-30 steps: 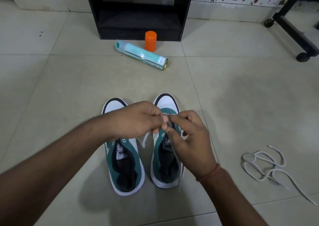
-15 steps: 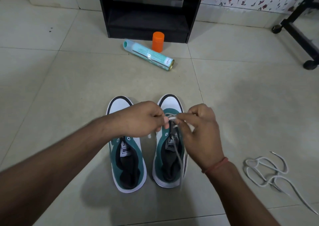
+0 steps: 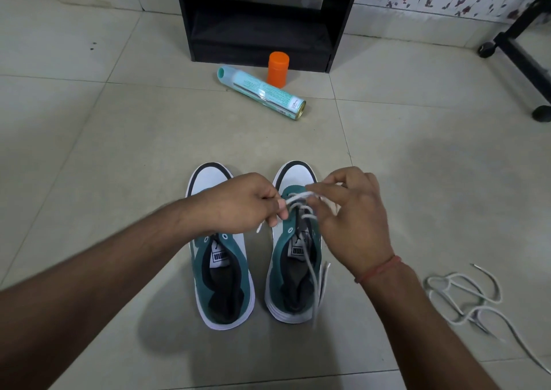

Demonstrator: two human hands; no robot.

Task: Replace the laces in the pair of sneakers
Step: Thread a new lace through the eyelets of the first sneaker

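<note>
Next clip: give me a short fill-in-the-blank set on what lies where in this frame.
1. Both hands work a white lace on the ____ sneaker.
2. The left sneaker has ____ lace in its eyelets.
3. The teal spray can lies on its ____.
4. The loose lace lies on the floor to the person's ____.

Missing: right; no; side; right

head cam | worn on head | faces forward-down, steep | close above floor (image 3: 119,151) | single view
</note>
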